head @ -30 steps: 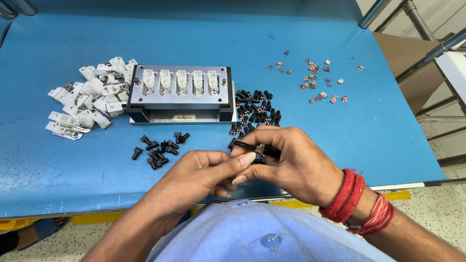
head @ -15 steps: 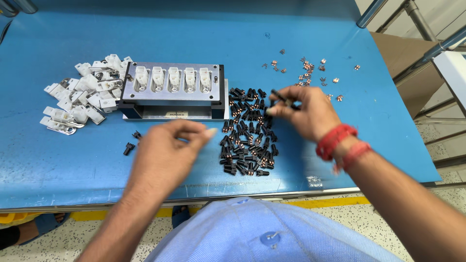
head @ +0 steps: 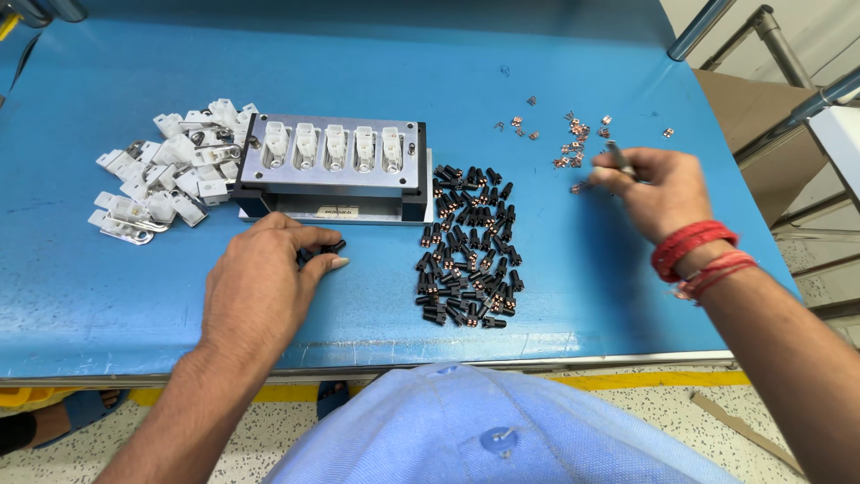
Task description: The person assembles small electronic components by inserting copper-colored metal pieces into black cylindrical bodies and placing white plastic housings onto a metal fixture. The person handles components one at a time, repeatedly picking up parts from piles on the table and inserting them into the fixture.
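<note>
My left hand [head: 264, 282] rests palm down on the blue table [head: 107, 296], just in front of the metal fixture [head: 331, 193]. Its fingertips pinch a small black part [head: 333, 246]. The fixture holds a row of white housings [head: 333, 146]. My right hand [head: 654, 193] reaches to the far right and grips a thin metal tool [head: 618, 159], whose tip is next to the scattered small copper pieces [head: 573, 143]. A pile of black parts with copper windings [head: 466, 251] lies between my two hands.
A heap of white plastic housings with metal clips [head: 166, 179] lies left of the fixture. A metal frame and a cardboard box [head: 761, 116] stand past the table's right edge. The table's front edge runs just before my blue shirt.
My hands, joined near the front edge a second ago, have parted. The right hand went over the black pile to the copper pieces. The left hand settled in front of the fixture.
</note>
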